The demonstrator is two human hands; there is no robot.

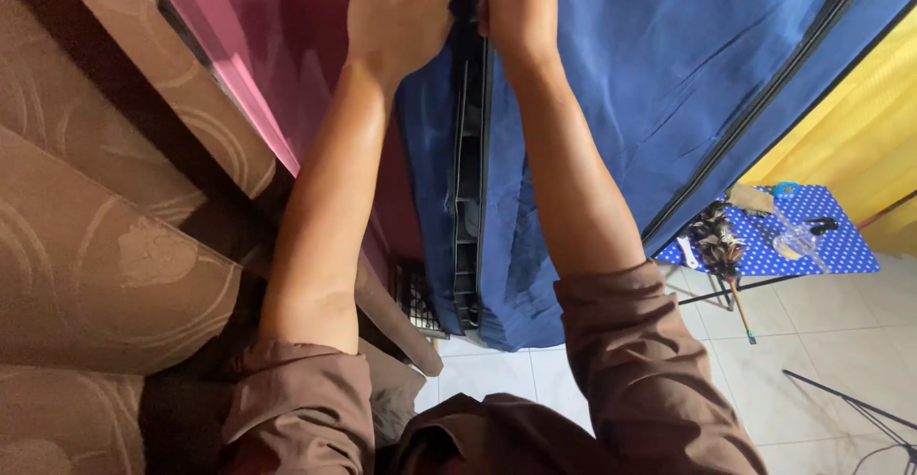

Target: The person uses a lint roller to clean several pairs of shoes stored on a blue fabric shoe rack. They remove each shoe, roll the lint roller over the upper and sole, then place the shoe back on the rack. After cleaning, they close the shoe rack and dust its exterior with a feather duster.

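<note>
Here, from my remote seat, the biggest thing I see is the blue fabric wardrobe cover [669,64], which fills the upper right of the head view and hangs down to the white tiled floor [841,332]. On the left a brown patterned curtain [95,246] falls in heavy folds, and between it and the cover stands a pink wall panel [239,26]. A yellow curtain [841,141] shows at the far right. Down the middle of the cover runs a dark open slit [468,179], its edges parted so that the thin metal frame inside shows. Both arms, in rolled brown sleeves [640,380], reach up to the top of that slit. The left hand [401,7] has its grip curled over the left edge of the fabric near the top, fingers pressed together on the cloth. The right hand [521,2] sits just beside it, touching it, its grip pinching the right edge of the same opening; I cannot tell whether a zipper pull lies between the fingers. Lower right, a small desk with a blue polka-dot cloth [821,251] stands on the floor, well apart from the hands, carrying a dark bundle [714,238], a clear glass [795,241] and a few small items too blurred to tell.
</note>
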